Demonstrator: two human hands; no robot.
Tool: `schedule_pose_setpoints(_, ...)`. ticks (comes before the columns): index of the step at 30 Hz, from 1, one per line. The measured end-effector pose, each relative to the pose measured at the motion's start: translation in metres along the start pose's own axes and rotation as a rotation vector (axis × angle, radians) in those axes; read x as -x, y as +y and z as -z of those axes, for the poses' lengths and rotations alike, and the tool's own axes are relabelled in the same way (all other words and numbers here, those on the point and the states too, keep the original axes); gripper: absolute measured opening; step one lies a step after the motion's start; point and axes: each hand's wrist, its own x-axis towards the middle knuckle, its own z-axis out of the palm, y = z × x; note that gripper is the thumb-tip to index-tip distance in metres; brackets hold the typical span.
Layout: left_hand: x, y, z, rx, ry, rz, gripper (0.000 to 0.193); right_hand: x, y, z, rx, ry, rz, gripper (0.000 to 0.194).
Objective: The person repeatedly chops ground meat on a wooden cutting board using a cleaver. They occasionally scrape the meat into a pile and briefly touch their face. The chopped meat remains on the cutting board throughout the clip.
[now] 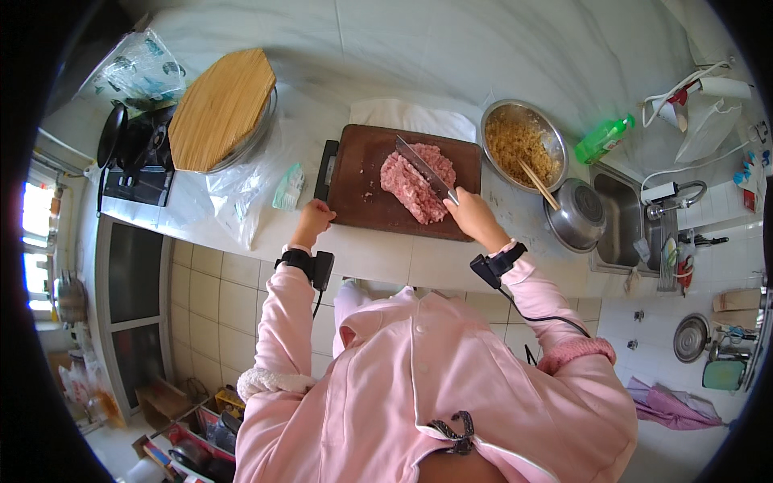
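Observation:
Raw minced meat (410,190) lies in a mound on a brown cutting board (362,211). My right hand (475,218) grips the handle of a kitchen knife (426,171), whose blade rests across the meat, its far end pointing up and left. At the board's near left corner is my left hand (315,218), its fingers curled; whether they pinch the board's edge cannot be told. A folded white cloth (416,115) lies at the board's far edge. Right of the board stands a steel bowl (566,158) of yellowish crumbly filling (519,145) with wooden chopsticks (538,184) in it.
An upturned steel bowl (577,211), a green pump bottle (604,140) and a sink (622,199) are at the right. To the left are a wooden lid (220,115) over a bowl, clear plastic bags (238,196) and a stove (137,181). A black-handled object (327,169) adjoins the board.

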Motion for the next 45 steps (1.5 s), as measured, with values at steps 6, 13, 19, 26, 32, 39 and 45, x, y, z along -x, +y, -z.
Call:
schedule_pose_setpoints(6,0.005,0.004,-0.001,-0.018,0.024,0.003,0.019,-0.003,0.012,-0.003,0.012,-0.043,-0.076,0.035)
schedule_pose_setpoints(13,0.004,0.001,-0.002,-0.014,0.042,-0.032,0.020,-0.003,0.024,0.001,-0.022,-0.016,-0.008,0.036)
schedule_pose_setpoints(19,-0.003,0.000,0.001,0.025,-0.013,-0.043,0.019,-0.001,0.033,-0.009,0.000,-0.022,-0.007,0.037)
schedule_pose_setpoints(26,-0.001,-0.012,-0.003,0.050,0.048,-0.017,0.020,0.023,0.083,0.042,-0.550,-0.195,-0.425,0.032)
schedule_pose_setpoints(32,0.000,-0.010,-0.003,-0.049,0.060,-0.021,0.019,0.039,0.108,0.017,-0.835,-0.312,-0.598,0.033)
schedule_pose_setpoints(39,0.008,-0.002,-0.003,0.035,0.041,-0.019,0.021,-0.013,0.082,-0.010,-0.987,-0.470,-0.513,0.033)
schedule_pose_setpoints(45,0.011,0.000,-0.004,0.023,0.060,-0.014,0.021,0.002,0.042,-0.014,0.008,0.187,0.233,0.030)
